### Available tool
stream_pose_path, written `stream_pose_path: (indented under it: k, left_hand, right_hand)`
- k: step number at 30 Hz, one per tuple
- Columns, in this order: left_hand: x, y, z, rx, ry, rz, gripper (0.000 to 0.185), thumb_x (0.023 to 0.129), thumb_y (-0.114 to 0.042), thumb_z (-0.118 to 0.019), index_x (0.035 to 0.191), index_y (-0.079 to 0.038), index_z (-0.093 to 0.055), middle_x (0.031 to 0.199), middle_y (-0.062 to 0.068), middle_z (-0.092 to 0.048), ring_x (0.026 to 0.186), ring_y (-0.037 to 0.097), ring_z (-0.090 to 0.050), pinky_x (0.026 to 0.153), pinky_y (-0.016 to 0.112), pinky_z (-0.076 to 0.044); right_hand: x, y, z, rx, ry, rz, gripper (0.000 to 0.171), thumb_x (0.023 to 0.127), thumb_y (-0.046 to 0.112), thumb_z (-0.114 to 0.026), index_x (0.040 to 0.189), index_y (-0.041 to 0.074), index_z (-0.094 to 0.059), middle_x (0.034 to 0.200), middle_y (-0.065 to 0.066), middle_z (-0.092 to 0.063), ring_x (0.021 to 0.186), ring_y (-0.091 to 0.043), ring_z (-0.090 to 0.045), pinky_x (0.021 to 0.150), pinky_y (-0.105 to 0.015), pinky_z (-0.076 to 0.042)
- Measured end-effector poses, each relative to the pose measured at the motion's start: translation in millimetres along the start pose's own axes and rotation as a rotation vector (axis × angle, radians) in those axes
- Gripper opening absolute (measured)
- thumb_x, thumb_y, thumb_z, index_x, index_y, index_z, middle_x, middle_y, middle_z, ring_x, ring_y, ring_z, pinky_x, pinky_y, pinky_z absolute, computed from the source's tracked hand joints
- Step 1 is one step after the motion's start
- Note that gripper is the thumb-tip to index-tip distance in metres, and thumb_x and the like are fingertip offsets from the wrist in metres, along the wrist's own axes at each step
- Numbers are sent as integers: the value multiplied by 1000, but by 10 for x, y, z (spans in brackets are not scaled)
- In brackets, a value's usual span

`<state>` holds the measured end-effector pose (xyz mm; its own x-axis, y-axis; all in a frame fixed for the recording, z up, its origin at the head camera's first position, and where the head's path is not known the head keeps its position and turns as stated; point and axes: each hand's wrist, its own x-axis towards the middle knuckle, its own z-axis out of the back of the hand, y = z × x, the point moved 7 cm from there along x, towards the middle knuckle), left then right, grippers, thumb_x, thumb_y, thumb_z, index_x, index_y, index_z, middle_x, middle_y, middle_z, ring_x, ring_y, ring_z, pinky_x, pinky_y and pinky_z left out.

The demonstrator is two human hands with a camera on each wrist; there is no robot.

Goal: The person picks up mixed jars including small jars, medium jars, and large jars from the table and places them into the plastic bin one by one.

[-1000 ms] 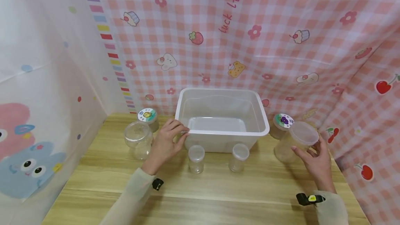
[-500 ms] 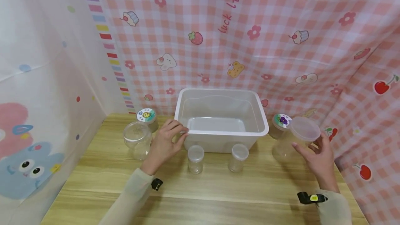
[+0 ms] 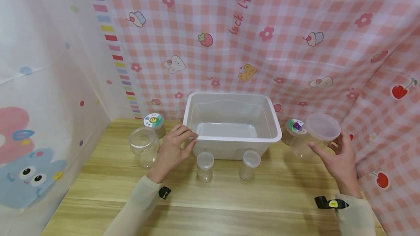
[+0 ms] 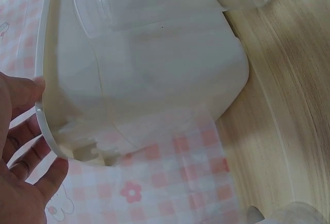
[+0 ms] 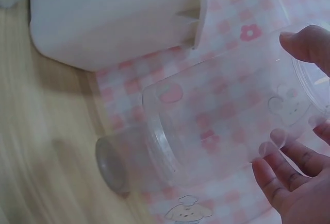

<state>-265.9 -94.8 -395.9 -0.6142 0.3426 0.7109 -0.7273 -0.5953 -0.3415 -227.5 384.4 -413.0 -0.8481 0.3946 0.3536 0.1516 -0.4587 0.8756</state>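
At the white plastic tub, my left hand pinches the near left corner of the rim between thumb and fingers; the left wrist view shows the same fingers around the rim's edge. My right hand grips a tall clear jar with a translucent lid, thumb on one side and fingers on the other. The jar is raised off the table and leans slightly. Seen from the right wrist, the jar has nothing visible inside. Behind it stands a small jar with a flower-printed lid, partly hidden.
Two small lidded clear jars, a left one and a right one, stand before the tub. A round clear jar and a jar with a printed lid sit left. Pink checked cloth hangs behind the wooden table.
My right hand has lifted the tall jar from the table, moving it up and slightly right. My left hand has stayed on the tub's rim.
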Motion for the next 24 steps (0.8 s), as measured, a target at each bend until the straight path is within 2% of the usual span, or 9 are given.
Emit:
stream_pose_path:
  k: [15,24]
  left_hand:
    - [4,4,-10,8,6,4,8,89,-11,-80,96,-11,-76,95,0,-70,96,18,-61,81,33,-55]
    - [0,0,-5,26,15,17,7,90,-13,-79,95,-12,-76,96,-1,-71,96,18,-61,81,33,-55]
  right_hand:
    - [156,358,-8,-16,14,90,89,75,-4,-86,151,22,-48,133,17,-52,118,0,-53,89,-8,-44]
    - [252,636,-39,-23,22,205,91,71,-7,-87,149,21,-50,133,17,-54,117,-2,-54,89,-6,-44]
